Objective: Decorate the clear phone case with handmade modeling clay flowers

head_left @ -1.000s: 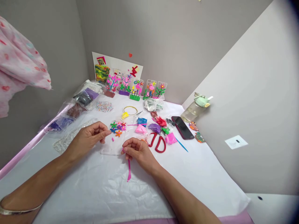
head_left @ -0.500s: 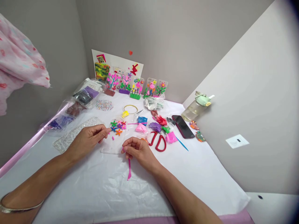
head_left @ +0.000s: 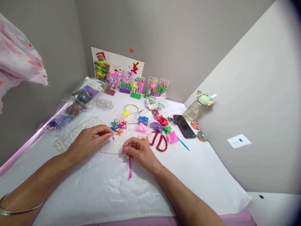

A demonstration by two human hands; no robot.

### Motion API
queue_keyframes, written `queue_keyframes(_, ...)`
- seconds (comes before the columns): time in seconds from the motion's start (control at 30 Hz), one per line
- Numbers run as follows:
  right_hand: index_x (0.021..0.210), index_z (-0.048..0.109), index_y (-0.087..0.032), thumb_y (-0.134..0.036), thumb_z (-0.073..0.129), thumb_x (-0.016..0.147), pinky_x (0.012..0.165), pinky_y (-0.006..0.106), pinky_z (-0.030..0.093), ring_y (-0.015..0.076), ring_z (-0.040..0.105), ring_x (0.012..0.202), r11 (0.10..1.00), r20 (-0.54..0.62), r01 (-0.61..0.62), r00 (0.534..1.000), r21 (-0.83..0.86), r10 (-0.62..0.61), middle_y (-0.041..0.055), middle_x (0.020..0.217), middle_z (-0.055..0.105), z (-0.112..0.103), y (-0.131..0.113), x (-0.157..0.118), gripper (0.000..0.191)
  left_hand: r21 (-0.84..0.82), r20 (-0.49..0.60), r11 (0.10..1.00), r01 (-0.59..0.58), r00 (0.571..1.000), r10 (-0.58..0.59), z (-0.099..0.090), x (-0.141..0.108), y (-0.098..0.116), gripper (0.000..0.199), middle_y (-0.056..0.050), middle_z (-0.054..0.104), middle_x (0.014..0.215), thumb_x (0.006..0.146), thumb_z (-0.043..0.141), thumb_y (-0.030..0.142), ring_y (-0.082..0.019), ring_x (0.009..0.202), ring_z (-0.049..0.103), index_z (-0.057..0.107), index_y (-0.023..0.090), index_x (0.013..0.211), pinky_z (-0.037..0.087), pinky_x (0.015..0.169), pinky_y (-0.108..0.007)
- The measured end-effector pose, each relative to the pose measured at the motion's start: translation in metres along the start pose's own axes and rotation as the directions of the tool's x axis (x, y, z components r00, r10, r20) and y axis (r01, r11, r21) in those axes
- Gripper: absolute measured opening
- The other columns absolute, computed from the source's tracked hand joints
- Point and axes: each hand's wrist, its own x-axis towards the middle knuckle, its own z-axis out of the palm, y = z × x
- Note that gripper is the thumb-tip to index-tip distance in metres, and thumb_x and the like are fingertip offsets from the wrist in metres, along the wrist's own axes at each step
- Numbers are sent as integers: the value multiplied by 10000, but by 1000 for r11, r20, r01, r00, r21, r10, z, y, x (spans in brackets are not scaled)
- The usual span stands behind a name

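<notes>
My left hand [head_left: 95, 138] hovers over the left edge of a clear phone case [head_left: 110, 148], thumb and index finger pinched; what they hold, if anything, is hidden. Just right of its fingertips a small pink clay piece [head_left: 113, 137] lies on the case. My right hand [head_left: 135, 150] is closed at the case's lower right, with a bit of pink clay [head_left: 124, 150] between thumb and fingers. Below it a pink plastic tool [head_left: 130, 172] points toward me, its upper end hidden by the hand. Colourful clay flowers [head_left: 119, 126] sit on the upper part of the case.
Red-handled scissors [head_left: 161, 143], clay packets [head_left: 155, 126], a blue tool [head_left: 183, 144] and a phone [head_left: 184, 126] lie to the right. A bottle [head_left: 198, 106] stands behind them. Decorated cases [head_left: 139, 88] lean at the wall; a patterned case [head_left: 77, 133] and bags [head_left: 86, 94] are left.
My left hand has moved slightly right, toward the small pink piece; the pink bit seen at its fingertips before no longer shows. My right hand has barely moved.
</notes>
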Motion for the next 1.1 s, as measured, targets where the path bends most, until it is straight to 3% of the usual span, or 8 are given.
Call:
queue_keyframes(0.13, 858, 703, -181, -349, 811, 789, 592, 232, 473, 102, 611, 595, 1000, 5, 2, 1000, 4, -2, -6, 753, 704, 0, 0, 0, 211, 31, 39, 999, -23, 999, 21, -1, 1, -5, 332, -40, 810, 1056, 857, 635, 570, -291, 1021, 711, 792, 289, 938, 522, 896, -361)
queue_keyframes(0.3, 841, 702, -187, -358, 833, 776, 593, 235, 475, 105, 610, 601, 1000, 5, -20, 1000, 2, 20, -7, 756, 700, 0, -2, 0, 225, 127, 93, 991, -34, 995, 22, 0, 2, -13, 300, -39, 793, 984, 873, 620, 553, -284, 920, 692, 764, 291, 888, 502, 824, -354)
queue_keyframes(0.47, 841, 699, -190, -394, 849, 774, 596, 238, 478, 109, 610, 606, 1000, 17, -17, 1000, -1, 17, -4, 769, 701, -1, -1, 0, 262, 169, 68, 977, -130, 991, 120, 3, 2, -17, 285, -40, 770, 938, 880, 614, 544, -291, 934, 654, 756, 300, 838, 479, 826, -363)
queue_keyframes(0.77, 836, 695, -182, -397, 835, 781, 595, 237, 462, 103, 602, 600, 1000, 36, -16, 999, -4, 16, -9, 770, 689, -1, 1, 0, 262, 257, 59, 961, -106, 994, 94, 7, 1, -13, 238, -35, 750, 910, 869, 595, 487, -291, 914, 635, 742, 302, 840, 431, 760, -360)
queue_keyframes(1.1, 872, 734, -188, -370, 852, 773, 688, 265, 460, 121, 603, 686, 999, -9, -14, 1000, -34, 14, -12, 772, 679, -2, -1, 0, 239, 271, 41, 954, -127, 992, 120, -2, 6, -26, 300, -45, 783, 975, 877, 588, 552, -323, 992, 674, 797, 338, 859, 466, 883, -407)
